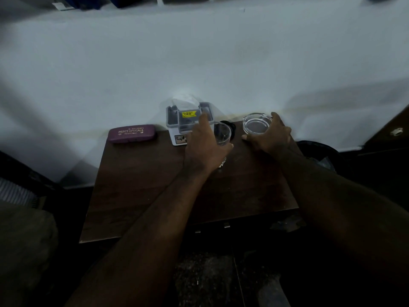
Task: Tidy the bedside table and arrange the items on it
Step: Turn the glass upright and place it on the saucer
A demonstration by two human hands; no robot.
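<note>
The left hand is curling its fingers round a clear glass just beside the tissue box, while the right hand is gripping the glass ashtray at the table's back right (a purple spectacle case is lying back left).

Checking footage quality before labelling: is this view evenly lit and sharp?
Head view: dim, foreground near black; wall behind the tissue box brightest; left hand and drinking glass slightly smeared; glass ashtray in the right hand shows faint highlights; spectacle case lettering legible; edges bend.
</note>
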